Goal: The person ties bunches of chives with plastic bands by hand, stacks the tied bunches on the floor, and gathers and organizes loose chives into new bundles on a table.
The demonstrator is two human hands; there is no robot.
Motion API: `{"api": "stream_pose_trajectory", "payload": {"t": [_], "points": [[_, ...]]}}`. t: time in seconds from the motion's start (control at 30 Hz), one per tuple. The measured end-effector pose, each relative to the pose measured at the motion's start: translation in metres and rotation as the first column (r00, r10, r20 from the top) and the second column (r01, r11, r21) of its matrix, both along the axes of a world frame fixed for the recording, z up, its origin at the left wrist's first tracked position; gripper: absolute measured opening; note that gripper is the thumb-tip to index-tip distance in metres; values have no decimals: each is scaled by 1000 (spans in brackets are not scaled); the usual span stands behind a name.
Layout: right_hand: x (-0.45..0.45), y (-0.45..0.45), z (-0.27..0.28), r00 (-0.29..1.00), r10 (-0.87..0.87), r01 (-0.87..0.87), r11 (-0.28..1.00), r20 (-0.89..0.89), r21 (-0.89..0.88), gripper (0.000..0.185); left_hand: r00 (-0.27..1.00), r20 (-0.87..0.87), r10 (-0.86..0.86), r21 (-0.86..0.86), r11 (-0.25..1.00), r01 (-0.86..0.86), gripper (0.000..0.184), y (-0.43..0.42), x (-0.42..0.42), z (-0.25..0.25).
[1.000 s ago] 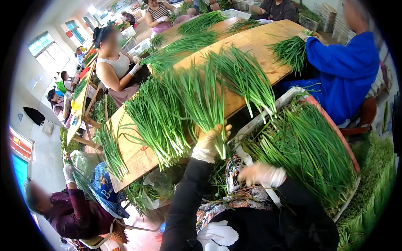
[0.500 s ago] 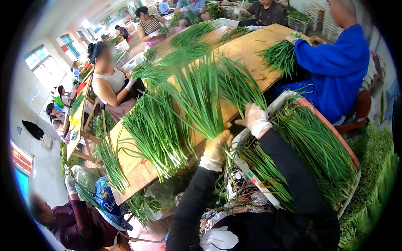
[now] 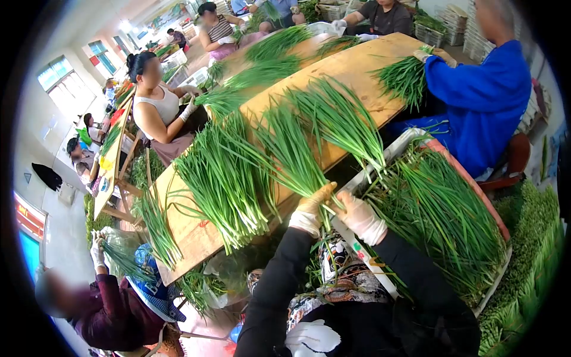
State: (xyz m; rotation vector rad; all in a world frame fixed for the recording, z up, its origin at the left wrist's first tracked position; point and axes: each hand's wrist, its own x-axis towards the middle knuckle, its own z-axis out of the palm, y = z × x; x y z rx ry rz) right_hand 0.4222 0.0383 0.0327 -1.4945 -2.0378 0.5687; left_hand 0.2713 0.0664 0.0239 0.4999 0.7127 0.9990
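My gloved left hand (image 3: pixel 312 208) is wrapped round the lower stems of a bunch of garlic chives (image 3: pixel 288 146), whose green leaves fan out over the wooden table (image 3: pixel 199 238). Close beside it, my gloved right hand (image 3: pixel 360 220) has its fingers pinched at the stem ends of the same bunch. A big heap of chives (image 3: pixel 223 184) lies to the left, pale ends toward me. To the right of the held bunch rests a smaller pile of chives (image 3: pixel 342 122) on the table edge.
At my right stands a crate (image 3: pixel 502 262) full of loose chives (image 3: pixel 440 214). A person in blue (image 3: pixel 476 89) handles chives beyond it. Across the table sits a person in a white top (image 3: pixel 160 110); another in dark red (image 3: pixel 119 312) is at lower left. Greens (image 3: pixel 523 256) are heaped far right.
My right hand has moved from the right-hand pile down and left to the stem ends in my left hand. The held bunch has dropped lower over the table.
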Motion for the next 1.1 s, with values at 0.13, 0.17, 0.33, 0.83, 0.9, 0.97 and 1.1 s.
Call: {"api": "stream_pose_trajectory", "payload": {"t": [0.13,0.17,0.33,0.83,0.9,0.97,1.1], "points": [[-10,-23,-2,884,68,-135,984,-463,-114,33,993,-116,-18,-57,998,12,32,-7,-9,-3],[-8,-21,-7,883,67,-136,984,-465,-116,33,999,-52,7,-57,998,-10,31,-9,-11,-7],[1,-14,-15,724,10,-500,696,-690,-515,28,1000,-18,-8,-103,995,6,28,-22,-15,8],[-17,-122,-74,623,298,-779,157,-723,-607,16,939,-223,262,234,949,-210,24,5,-24,65],[-2,-95,-60,445,892,-881,452,81,-139,14,950,-123,288,241,937,-253,24,10,-21,72],[22,-50,-21,867,478,-483,875,-139,-5,16,964,-127,234,215,955,-204,24,10,-21,71],[66,38,25,916,-321,241,920,241,310,24,1000,22,-21,-61,998,22,26,-2,-10,42]]}}
